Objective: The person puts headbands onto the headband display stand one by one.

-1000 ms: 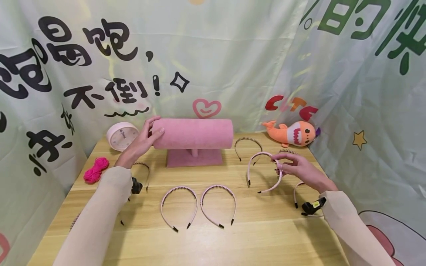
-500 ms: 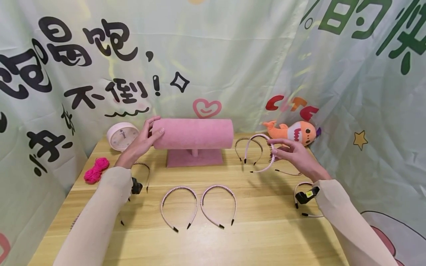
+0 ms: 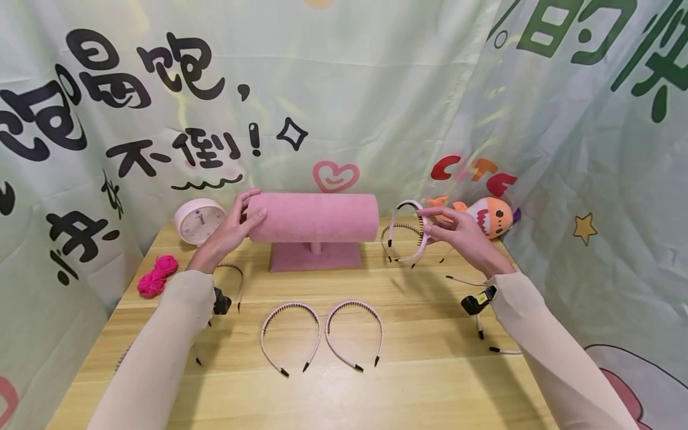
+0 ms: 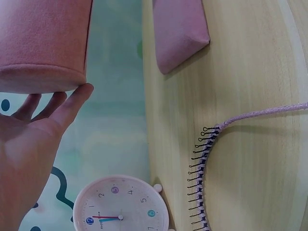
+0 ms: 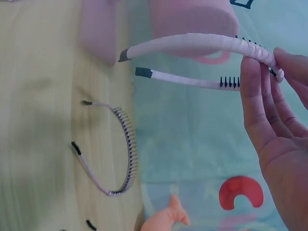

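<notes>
A pink headband stand (image 3: 313,218) with a padded roll stands at the back of the table. My left hand (image 3: 228,230) touches the roll's left end, its fingers nearly straight in the left wrist view. To the right of the roll, my right hand (image 3: 462,236) pinches a pink headband (image 5: 187,44) between thumb and fingers. That headband is in the air, its black-tipped ends toward the roll. Behind and below it, another toothed headband (image 5: 131,144) rests on the table. Two more headbands, a left one (image 3: 263,340) and a right one (image 3: 381,334), lie at the front middle.
A pink clock (image 3: 200,221) and a bright pink yarn skein (image 3: 157,276) are at the left. Another headband (image 4: 204,163) lies below the left forearm. An orange plush toy (image 3: 491,216) sits at the back right, and headband ends (image 3: 502,350) show near the right arm.
My right hand has carried the pink headband left and back, up toward the roll's right end. The left hand stays at the roll's left end.
</notes>
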`<state>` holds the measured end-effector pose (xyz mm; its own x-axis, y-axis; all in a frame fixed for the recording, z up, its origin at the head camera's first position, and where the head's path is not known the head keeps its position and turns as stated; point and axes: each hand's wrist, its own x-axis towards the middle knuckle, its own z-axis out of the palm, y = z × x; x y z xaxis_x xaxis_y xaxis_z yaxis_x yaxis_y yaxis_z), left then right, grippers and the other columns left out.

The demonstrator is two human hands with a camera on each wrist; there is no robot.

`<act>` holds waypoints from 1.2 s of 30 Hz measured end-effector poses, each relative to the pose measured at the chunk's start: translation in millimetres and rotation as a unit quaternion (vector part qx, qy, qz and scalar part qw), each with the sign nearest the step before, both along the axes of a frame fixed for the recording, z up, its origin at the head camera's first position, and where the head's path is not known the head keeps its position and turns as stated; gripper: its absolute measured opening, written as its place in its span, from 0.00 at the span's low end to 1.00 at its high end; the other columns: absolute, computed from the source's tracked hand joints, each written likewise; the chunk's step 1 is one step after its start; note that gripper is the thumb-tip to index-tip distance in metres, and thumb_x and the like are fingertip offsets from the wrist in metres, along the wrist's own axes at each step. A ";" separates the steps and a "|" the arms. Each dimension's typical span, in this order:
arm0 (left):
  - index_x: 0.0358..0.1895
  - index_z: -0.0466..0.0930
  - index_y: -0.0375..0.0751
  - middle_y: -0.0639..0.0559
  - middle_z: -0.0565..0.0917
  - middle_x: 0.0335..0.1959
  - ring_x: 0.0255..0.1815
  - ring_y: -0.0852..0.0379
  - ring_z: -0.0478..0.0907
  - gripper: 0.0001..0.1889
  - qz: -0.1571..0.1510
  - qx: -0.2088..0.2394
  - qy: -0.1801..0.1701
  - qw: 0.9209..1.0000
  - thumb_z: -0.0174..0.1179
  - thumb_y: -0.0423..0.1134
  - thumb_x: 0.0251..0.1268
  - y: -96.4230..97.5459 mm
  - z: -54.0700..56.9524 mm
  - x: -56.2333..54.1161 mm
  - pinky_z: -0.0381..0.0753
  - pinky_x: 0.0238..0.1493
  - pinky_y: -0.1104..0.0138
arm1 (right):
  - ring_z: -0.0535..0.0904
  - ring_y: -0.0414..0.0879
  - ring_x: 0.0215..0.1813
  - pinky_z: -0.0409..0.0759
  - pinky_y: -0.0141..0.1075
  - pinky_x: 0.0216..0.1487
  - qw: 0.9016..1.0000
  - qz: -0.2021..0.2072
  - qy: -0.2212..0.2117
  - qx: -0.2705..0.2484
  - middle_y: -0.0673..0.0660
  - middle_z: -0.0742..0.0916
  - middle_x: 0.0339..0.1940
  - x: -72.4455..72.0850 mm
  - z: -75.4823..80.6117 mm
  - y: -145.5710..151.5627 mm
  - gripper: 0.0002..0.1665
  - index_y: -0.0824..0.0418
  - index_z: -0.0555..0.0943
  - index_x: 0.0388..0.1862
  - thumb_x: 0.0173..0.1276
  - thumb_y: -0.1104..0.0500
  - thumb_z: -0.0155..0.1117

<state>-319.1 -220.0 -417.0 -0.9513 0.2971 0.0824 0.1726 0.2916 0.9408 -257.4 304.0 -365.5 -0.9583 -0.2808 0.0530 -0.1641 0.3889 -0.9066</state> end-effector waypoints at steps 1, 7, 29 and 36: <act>0.89 0.43 0.63 0.45 0.52 0.90 0.88 0.38 0.55 0.41 0.000 0.002 -0.001 1.000 0.54 0.61 0.85 0.2 -0.1 -0.2 0.63 0.83 0.37 | 0.90 0.47 0.56 0.88 0.33 0.57 1.000 0.000 0.001 0.001 0.57 0.77 0.78 -1.7 1.1 -2.6 0.28 0.56 0.78 0.77 0.83 0.49 0.68; 0.89 0.44 0.63 0.46 0.53 0.90 0.87 0.39 0.57 0.40 -0.002 0.004 -0.001 1.000 0.54 0.61 0.85 0.9 -0.9 -0.8 0.65 0.81 0.38 | 0.90 0.44 0.52 0.89 0.36 0.56 1.000 -0.014 0.003 -0.003 0.57 0.85 0.64 -11.2 4.7 -17.5 0.26 0.54 0.80 0.74 0.82 0.50 0.69; 0.90 0.44 0.60 0.44 0.53 0.90 0.89 0.37 0.54 0.41 0.000 0.001 0.005 1.000 0.54 0.60 0.86 0.7 0.8 0.0 0.62 0.83 0.37 | 0.89 0.49 0.53 0.90 0.39 0.57 0.999 0.004 -0.023 -0.027 0.66 0.85 0.64 -36.1 6.3 -66.2 0.28 0.55 0.79 0.75 0.81 0.52 0.70; 0.90 0.44 0.61 0.45 0.52 0.90 0.88 0.37 0.55 0.41 0.001 0.004 0.000 1.000 0.54 0.60 0.85 0.8 0.0 0.1 0.62 0.83 0.37 | 0.88 0.48 0.53 0.91 0.40 0.53 0.999 -0.004 -0.006 -0.042 0.61 0.81 0.70 -40.8 4.3 -81.5 0.32 0.54 0.75 0.80 0.80 0.57 0.71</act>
